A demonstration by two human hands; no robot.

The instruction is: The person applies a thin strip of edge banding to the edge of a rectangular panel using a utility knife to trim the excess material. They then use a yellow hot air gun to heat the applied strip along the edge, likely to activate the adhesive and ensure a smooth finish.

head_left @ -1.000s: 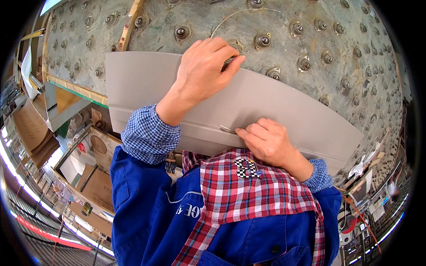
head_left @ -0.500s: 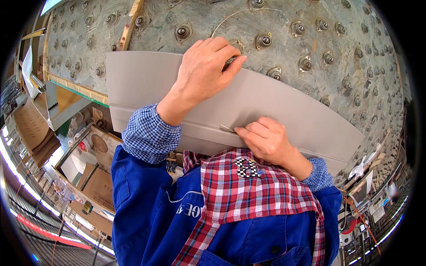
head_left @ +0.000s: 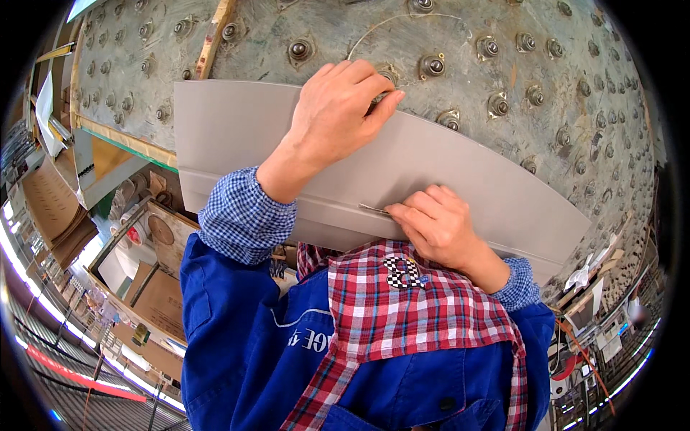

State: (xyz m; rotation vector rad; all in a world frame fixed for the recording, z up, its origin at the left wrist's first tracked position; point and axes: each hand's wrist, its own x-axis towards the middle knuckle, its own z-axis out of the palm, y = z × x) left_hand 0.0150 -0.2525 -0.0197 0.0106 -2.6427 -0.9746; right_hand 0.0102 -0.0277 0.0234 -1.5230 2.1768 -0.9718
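Note:
A long grey panel (head_left: 237,136) with a curved far edge lies before me, its near part reaching my apron. My left hand (head_left: 338,115) is closed in a pinch over the panel's far edge; what its fingertips hold is hidden. A thin pale strand (head_left: 381,26) curves over the table from behind those fingers. My right hand (head_left: 435,223) is closed on slim metal tweezers (head_left: 372,209), whose tips point left, just above the fold line along the panel.
The panel rests on a worn metal table (head_left: 517,79) studded with ball rollers (head_left: 433,66). A wooden strip (head_left: 212,39) crosses it at the left. Below the table's left side stands an open box (head_left: 154,302) with cardboard in it.
The tweezers' prongs, spread apart before, are now closer together. My right hand has shifted slightly to the right. The left hand stays at the panel's far edge.

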